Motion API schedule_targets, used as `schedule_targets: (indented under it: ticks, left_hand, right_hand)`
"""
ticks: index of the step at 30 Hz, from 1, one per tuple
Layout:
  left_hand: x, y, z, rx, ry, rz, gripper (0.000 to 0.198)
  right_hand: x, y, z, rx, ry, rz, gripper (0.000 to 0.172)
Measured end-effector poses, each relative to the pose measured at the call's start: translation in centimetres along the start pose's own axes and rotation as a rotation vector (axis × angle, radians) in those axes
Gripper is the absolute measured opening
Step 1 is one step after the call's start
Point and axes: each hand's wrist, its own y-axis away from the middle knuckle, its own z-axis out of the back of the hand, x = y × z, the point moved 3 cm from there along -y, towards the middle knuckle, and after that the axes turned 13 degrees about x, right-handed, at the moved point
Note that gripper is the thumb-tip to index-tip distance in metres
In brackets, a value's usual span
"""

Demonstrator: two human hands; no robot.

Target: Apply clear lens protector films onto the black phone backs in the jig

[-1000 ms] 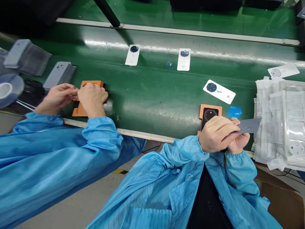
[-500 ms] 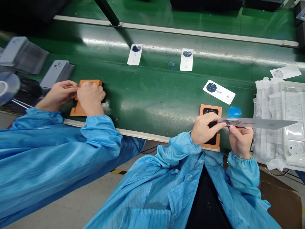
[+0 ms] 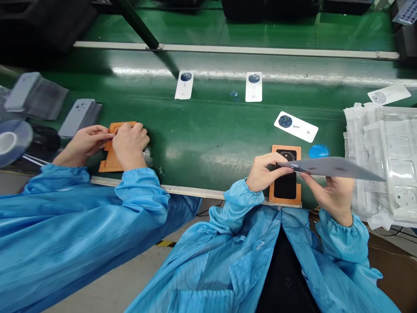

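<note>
A thin greyish phone back cover is held almost edge-on between my two hands. My left hand pinches its left end, beside the dark camera area. My right hand grips it from underneath, thumb near that same area, with some fingers hidden behind it. Below the cover, an orange fixture with a black recess lies at the bench edge, partly covered by my left hand. A round blue film piece rests just beyond the cover. Farther off lies a white phone back cover with a dark camera circle.
To the right are stacked clear plastic trays and white wrapping. On the left, a co-worker's hands work over another orange fixture. Stacked covers and a tape roll are beyond. More white covers lie farther back.
The held cover has shifted left and tilted, showing more of its face. My left hand has moved left, uncovering more of the fixture's black recess. My right hand has turned, its thumb reaching farther left.
</note>
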Motion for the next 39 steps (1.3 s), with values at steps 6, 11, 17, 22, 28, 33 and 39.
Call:
schedule_targets:
  ticks: [6,11,17,22,28,33,39]
  left_hand:
    - [2.6,0.2,0.9,0.11,0.077,-0.128,0.029]
    - [2.9,0.4,0.7,0.072,0.078,-0.106,0.032]
    - [-1.2,-0.1,0.5,-0.058,-0.043,-0.226,0.02]
    - [-3.8,-0.7,-1.0,-0.065,-0.229,-0.365,0.01]
    - [-3.4,-0.5,-1.9,-0.11,-0.361,-0.275,0.01]
    - [-1.0,-3.7,0.8,-0.156,-0.156,-0.048,0.026]
    - [2.9,-15.8,9.5,-0.056,-0.558,0.456,0.037]
  right_hand:
    - [2.2,-1.5,-0.9,0.033,-0.189,0.076,0.019]
    - [1.8,-1.6,-1.2,0.048,-0.248,-0.003,0.008]
    - [-1.3,-1.0,-1.7,0.103,-0.447,-0.134,0.009]
    - [-3.1,-1.0,-2.8,0.094,-0.689,-0.177,0.017]
    - [-3.1,-0.3,-3.3,0.059,-0.64,-0.248,0.022]
    - [-4.5,-3.9,-2.7,-0.022,-0.554,-0.267,0.025]
    - [-7.4,-15.9,-0.3,-0.113,-0.98,-0.341,0.042]
